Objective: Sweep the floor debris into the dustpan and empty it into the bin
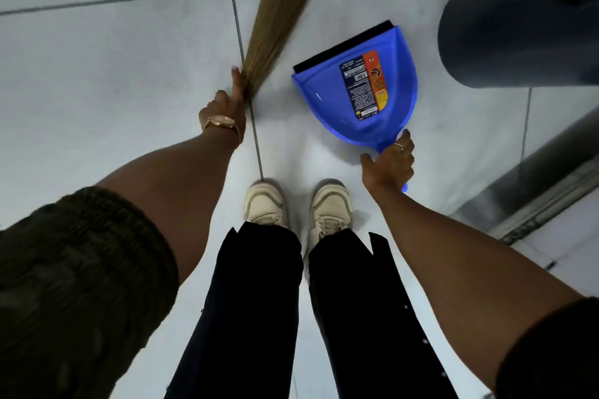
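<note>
Tiled floor (pixel 129 52), grey bin (pixel 518 19) beside blue dustpan (pixel 356 84), broom (pixel 278 19) opposite

Dim, soft light; wide-angle bending, blurred edges

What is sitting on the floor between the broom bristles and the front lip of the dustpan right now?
Nothing visible. The floor between the broom in the left hand and the black lip of the dustpan held by the right hand shows only bare tile; no debris can be made out there.
</note>
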Tool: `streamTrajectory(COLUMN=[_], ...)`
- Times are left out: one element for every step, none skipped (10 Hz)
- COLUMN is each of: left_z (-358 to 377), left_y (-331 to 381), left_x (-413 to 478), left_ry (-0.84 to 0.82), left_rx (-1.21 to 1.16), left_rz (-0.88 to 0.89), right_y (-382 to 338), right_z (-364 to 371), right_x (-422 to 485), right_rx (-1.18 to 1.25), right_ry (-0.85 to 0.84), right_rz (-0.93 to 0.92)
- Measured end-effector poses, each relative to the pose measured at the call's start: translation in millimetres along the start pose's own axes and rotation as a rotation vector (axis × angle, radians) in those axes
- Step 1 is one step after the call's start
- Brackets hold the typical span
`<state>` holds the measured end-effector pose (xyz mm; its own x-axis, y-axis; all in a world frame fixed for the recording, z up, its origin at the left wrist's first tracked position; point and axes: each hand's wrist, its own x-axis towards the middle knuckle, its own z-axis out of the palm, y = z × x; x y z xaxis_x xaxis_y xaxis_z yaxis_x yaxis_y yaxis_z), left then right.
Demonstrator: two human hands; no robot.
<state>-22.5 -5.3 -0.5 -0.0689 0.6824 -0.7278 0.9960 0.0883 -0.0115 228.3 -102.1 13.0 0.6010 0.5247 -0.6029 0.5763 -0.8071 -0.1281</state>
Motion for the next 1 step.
streamTrajectory(left_z=[-23.6], left_y=[11.7], left_x=[-19.6], left_ry=[0.039], left_rx=[0.075], left_rz=[0.077], right_y=[-23.4], right_z=[-25.5], right_x=[-21.2], right_rx=[-0.072], right_ry=[0.057], right_rz=[-0.102])
